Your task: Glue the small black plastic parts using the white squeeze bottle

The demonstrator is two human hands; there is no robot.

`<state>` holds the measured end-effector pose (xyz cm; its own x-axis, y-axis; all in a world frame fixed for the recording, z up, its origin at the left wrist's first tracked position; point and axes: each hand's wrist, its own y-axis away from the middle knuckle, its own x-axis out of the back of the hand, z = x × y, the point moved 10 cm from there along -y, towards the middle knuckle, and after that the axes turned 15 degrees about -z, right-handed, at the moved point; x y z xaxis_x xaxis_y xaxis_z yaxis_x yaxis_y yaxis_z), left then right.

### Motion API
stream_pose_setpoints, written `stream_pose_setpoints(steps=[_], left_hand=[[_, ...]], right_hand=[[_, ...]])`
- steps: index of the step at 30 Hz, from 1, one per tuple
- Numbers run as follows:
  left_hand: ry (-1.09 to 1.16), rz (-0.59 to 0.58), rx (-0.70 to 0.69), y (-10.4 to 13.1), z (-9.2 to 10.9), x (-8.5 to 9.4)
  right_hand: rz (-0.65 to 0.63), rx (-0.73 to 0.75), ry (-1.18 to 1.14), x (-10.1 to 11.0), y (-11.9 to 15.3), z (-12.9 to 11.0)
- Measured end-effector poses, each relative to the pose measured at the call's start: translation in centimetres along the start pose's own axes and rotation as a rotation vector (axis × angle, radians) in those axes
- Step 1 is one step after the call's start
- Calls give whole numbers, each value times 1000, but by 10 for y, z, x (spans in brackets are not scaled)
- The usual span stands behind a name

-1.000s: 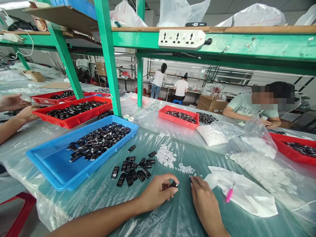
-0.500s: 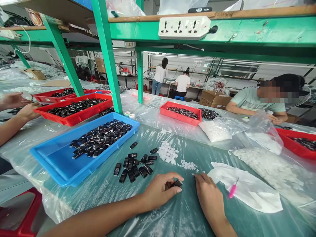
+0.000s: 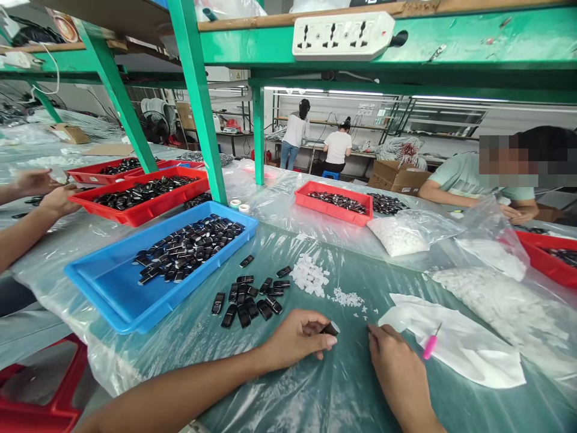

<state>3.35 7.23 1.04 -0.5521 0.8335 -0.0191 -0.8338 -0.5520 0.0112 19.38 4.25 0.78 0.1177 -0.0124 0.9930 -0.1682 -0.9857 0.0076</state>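
Observation:
My left hand [image 3: 301, 340] grips a small black part [image 3: 330, 329] with a pale end between thumb and fingers. To its right, my right hand [image 3: 399, 364] rests low on the plastic-covered table, fingertips pinched together; whatever they hold is too small to make out. Just beyond my hands lie tiny white bits [image 3: 347, 297] and a pile of larger white pieces [image 3: 309, 275]. Loose black parts [image 3: 246, 310] are spread to the left of that pile. A pink-handled pointed tool [image 3: 430, 347] lies on a white sheet [image 3: 487, 364] beside my right hand.
A blue tray [image 3: 103, 300] holds many black parts at left. Red trays [image 3: 130, 211] [image 3: 333, 211] stand farther back. Bags of white pieces [image 3: 500, 300] lie at right. A green shelf post [image 3: 198, 102] rises behind the blue tray. Other people work at left, right and back.
The black part in my left hand is turned so its pale end shows more. My right hand sits slightly farther right and lower. The whole view has shifted a little.

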Motion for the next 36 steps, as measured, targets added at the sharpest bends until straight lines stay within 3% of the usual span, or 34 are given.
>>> stream_pose_setpoints(steps=[5,11,15,26,36], left_hand=[[252,-54,68,-2,-11,-4],[321,-62,57,-1,-9,-6],[281,-95,54,-4,-15,-9],[262,-59,-27,-7,-23,-8],[64,-1,-111,0,3,-6]], right_hand=[[-22,0,-110,0,0,4],[-64,39,-1155,-12,0,3],[-114,-35,-1453,-28,7,-11],[-34,11,-1495,-25,16,-27],[65,98,-1275,-9,20,-32]])
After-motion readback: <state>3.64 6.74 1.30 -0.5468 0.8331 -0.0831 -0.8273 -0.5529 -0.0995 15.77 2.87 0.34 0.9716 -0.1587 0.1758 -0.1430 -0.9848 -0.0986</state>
